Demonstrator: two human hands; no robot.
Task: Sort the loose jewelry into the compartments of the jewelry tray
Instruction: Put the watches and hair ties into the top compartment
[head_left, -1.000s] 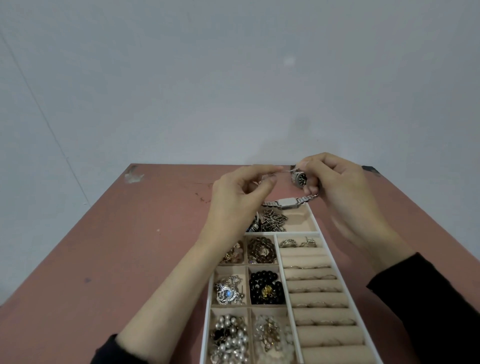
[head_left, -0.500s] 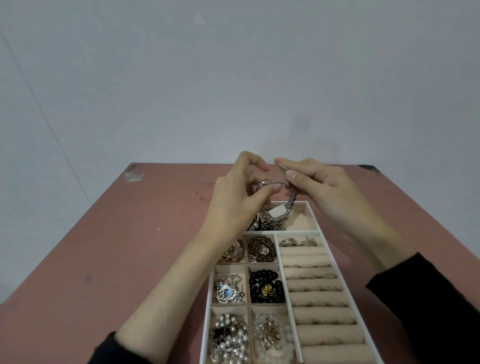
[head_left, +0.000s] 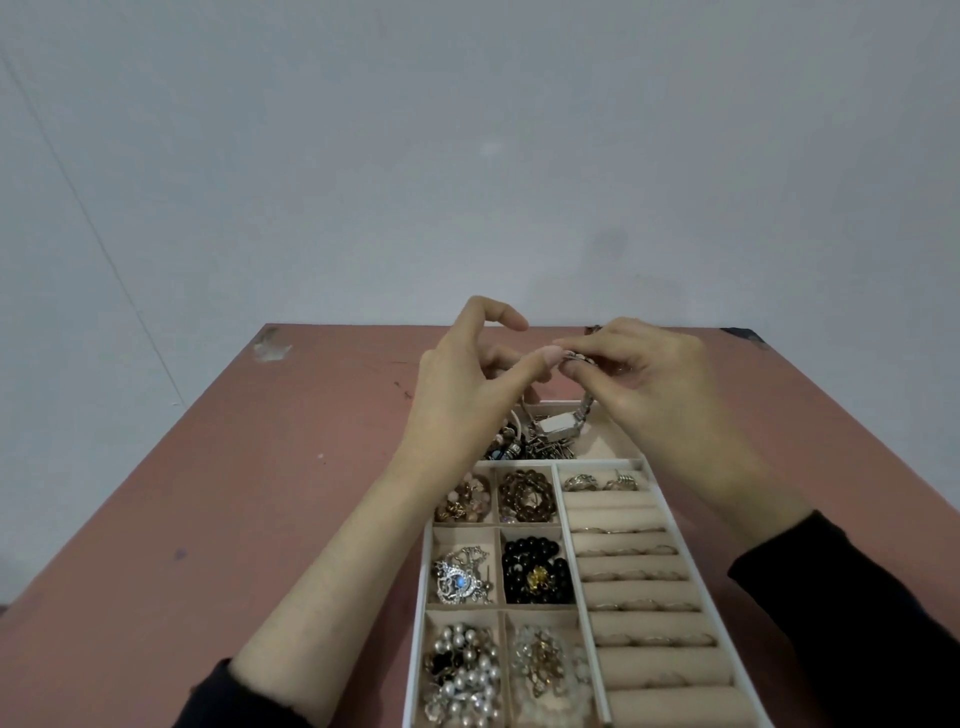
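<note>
A white jewelry tray (head_left: 422, 613) with beige compartments lies on the pinkish table. Both hands hover above its far compartment. My right hand (head_left: 660, 384) pinches the top of a silver metal watch (head_left: 558, 425), whose band hangs down to its pale rectangular face just over the far compartment. My left hand (head_left: 467, 395) has its thumb tip touching the band beside the right fingers, while its index finger curls free above. A tangle of metal pieces (head_left: 524, 447) lies in that far compartment, partly hidden by my left hand.
Left compartments hold bead bracelets (head_left: 525, 496), a black bead bracelet (head_left: 535, 571), a silver brooch (head_left: 462, 577), pearls (head_left: 460, 670) and chains. Rings (head_left: 602, 482) sit in the ring rolls on the right. The pinkish table (head_left: 234, 493) ends at a grey wall.
The watch was held stretched between both hands, then gathered and turned. It now hangs from my right fingers over the far compartment, and my left index finger has lifted off.
</note>
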